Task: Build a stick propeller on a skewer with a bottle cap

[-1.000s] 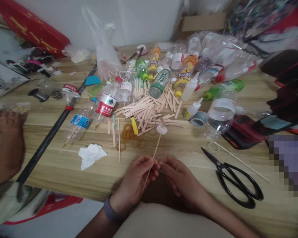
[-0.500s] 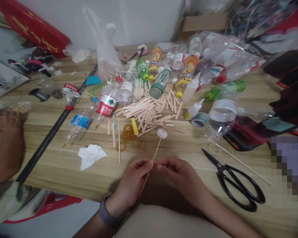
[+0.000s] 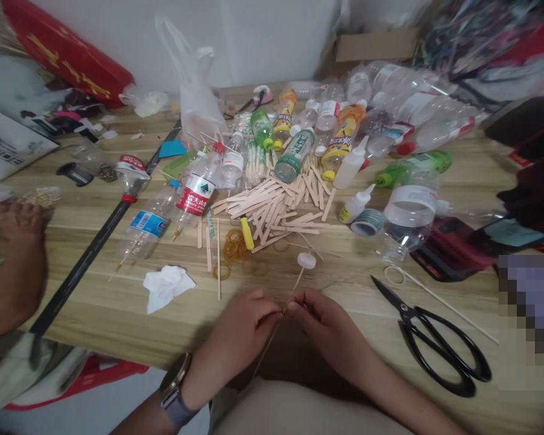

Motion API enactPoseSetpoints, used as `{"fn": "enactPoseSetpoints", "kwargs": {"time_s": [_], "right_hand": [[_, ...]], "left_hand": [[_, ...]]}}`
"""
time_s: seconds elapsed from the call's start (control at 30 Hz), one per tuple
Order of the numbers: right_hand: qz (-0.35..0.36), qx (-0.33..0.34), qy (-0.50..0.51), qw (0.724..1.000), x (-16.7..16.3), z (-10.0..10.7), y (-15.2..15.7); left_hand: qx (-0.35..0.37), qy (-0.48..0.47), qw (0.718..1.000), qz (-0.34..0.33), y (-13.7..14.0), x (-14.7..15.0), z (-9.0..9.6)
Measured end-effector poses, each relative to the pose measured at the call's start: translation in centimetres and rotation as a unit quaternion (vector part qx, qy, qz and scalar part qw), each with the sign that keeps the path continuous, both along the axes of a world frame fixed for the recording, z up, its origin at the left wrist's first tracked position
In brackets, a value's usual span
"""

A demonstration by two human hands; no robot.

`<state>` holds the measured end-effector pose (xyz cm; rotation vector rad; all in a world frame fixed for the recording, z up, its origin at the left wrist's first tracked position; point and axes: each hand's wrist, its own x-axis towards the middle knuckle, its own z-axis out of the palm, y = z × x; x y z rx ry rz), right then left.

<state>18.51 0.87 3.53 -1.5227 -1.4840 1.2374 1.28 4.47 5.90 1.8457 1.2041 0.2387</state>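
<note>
A thin wooden stick [image 3: 298, 277] slants up and away from my lap, with a white round cap [image 3: 306, 261] on its far part. My left hand [image 3: 240, 329] is closed, thumb and fingers pinching the stick below the cap. Close beside it, my right hand [image 3: 329, 329] pinches the same stick with curled fingers, slightly nearer the cap. Both sets of fingertips almost meet, and anything small between them is too hidden to make out. Black scissors [image 3: 404, 309] lie to the right of my right hand. A crumpled white tissue [image 3: 167, 287] rests left of my left hand.
Flat wooden sticks [image 3: 272, 205] are heaped mid-table beside rubber bands [image 3: 236, 244]. Plastic bottles [image 3: 340, 142] crowd the back. A red-black power tool [image 3: 453, 248] stands at right. At far left is another person's arm [image 3: 18, 266], beyond a black strip [image 3: 104, 232].
The stick's capped end has swung right and slightly down. My left wrist has turned, bringing its watch face into view. My right fingers have shifted onto the stick.
</note>
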Motion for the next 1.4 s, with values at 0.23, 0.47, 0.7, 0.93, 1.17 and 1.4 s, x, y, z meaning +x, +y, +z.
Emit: {"fn": "enactPoseSetpoints", "kwargs": {"time_s": [0.23, 0.47, 0.7, 0.93, 1.17, 1.4], "right_hand": [[0.008, 0.09, -0.102, 0.991, 0.1, -1.2, 0.2], [0.019, 0.103, -0.18, 0.978, 0.1, -2.3, 0.2], [0.047, 0.111, -0.173, 0.978, 0.3, -2.0, 0.3], [0.076, 0.114, -0.133, 0.982, 0.3, -1.1, 0.4], [0.064, 0.119, -0.106, 0.985, 0.9, -1.1, -0.2], [0.055, 0.11, -0.095, 0.988, 0.9, -0.7, -0.9]], "left_hand": [[0.034, 0.062, 0.996, -0.051, 0.3, 0.4, -0.6], [0.021, 0.041, 0.997, -0.058, 0.3, 0.2, -1.1], [-0.043, -0.095, 0.994, -0.025, 1.9, -0.9, 0.0], [-0.178, -0.199, 0.963, 0.044, 0.6, 0.2, -1.9], [-0.122, -0.151, 0.973, 0.124, -0.2, 0.8, -2.4], [0.034, -0.107, 0.99, 0.083, -1.3, 0.9, -1.8]]}}
